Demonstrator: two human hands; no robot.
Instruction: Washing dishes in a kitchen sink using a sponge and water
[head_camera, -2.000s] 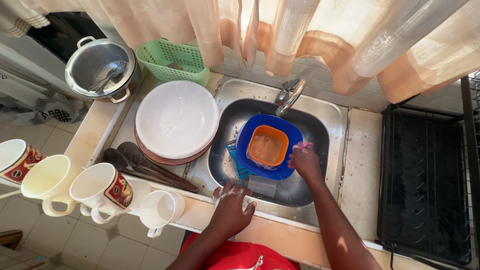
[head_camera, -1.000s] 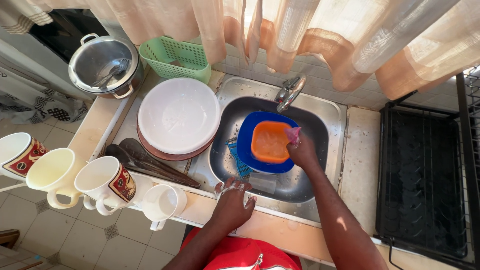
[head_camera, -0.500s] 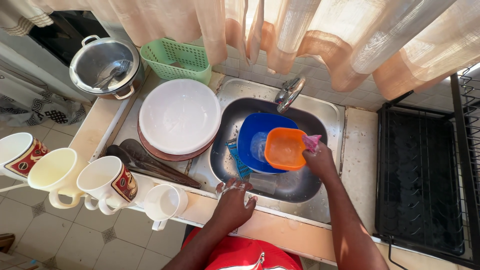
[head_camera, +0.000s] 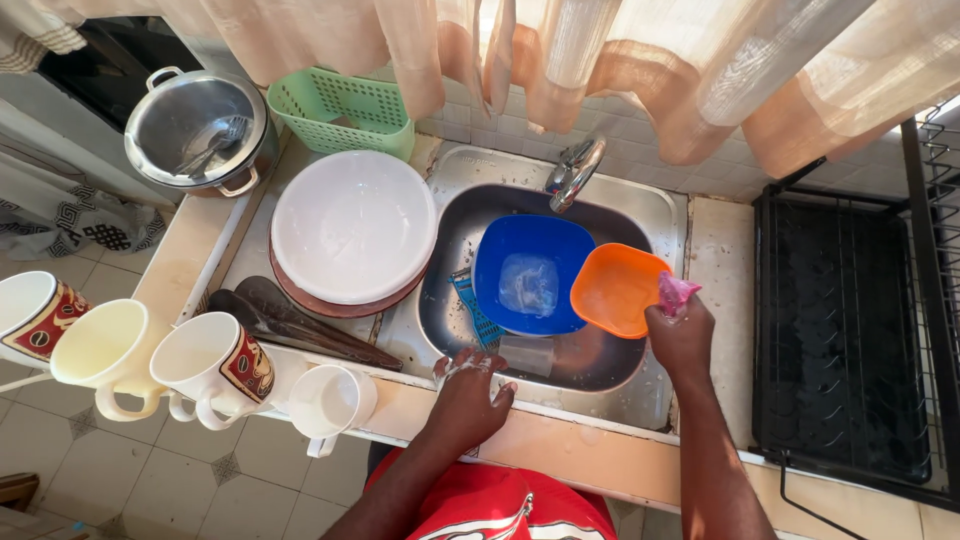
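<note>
My right hand grips the rim of an orange plastic bowl together with a pink scrubber, holding the bowl tilted over the right side of the sink. A blue square bowl with suds sits in a dark basin inside the sink, under the tap. My left hand is soapy and rests on the sink's front edge, fingers spread, holding nothing. A clear cup lies in the basin just beyond it.
A stack of white plates sits left of the sink, with dark spoons in front. Several mugs stand at the counter's left edge. Behind are a steel pot and a green basket. A black dish rack stands to the right.
My right hand lifted the orange bowl out of the blue bowl and carried it to the right. My left hand stayed on the sink edge.
</note>
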